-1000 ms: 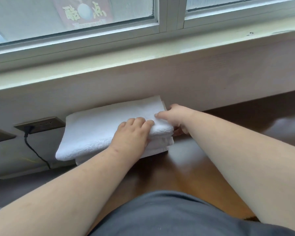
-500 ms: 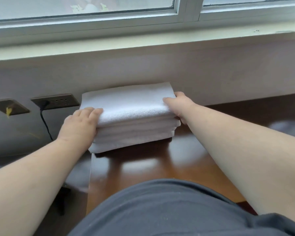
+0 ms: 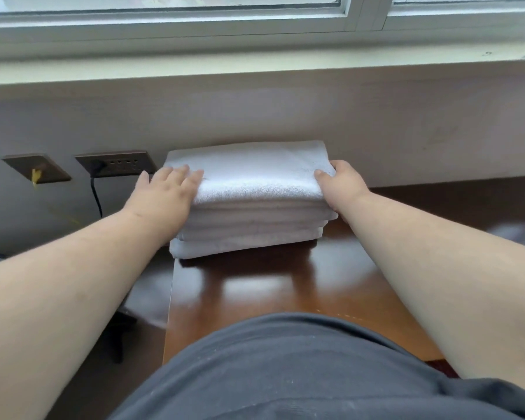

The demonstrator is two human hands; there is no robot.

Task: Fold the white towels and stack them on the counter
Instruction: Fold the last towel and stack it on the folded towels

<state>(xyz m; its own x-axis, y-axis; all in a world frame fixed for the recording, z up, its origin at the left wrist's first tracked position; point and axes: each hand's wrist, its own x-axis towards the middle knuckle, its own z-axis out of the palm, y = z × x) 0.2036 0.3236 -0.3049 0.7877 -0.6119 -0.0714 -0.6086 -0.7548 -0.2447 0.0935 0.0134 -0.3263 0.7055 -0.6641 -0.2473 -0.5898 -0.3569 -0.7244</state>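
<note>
A: Where do the towels sit right now?

B: The towel stack [image 3: 249, 207] rests at the far left end of the dark wooden counter [image 3: 285, 292], pushed close to the wall under the window sill [image 3: 255, 68]. I count roughly 4 or 5 folded layers; the exact number is hard to read.

A: And the hands?

B: The left hand [image 3: 161, 195] lies with its fingers straight and flat over the top towel's left edge, pressing rather than gripping. The right hand [image 3: 343, 183] is wrapped around the stack's right end, thumb on top and the fingers hidden behind or beneath the cloth.

A: So what could go wrong?

B: The bottom layer's left corner appears to reach the counter's left edge, maybe just past it. A sideways push from the right hand could slide the whole pile off that end. Uneven pressure could also skew the layers, since the lower ones already sit a little out of line on the right.

A: Anything nearby to catch on?

B: A wall socket [image 3: 115, 163] with a black cable [image 3: 96, 195] sits just left of the pile; it looks apart from the towels.
</note>
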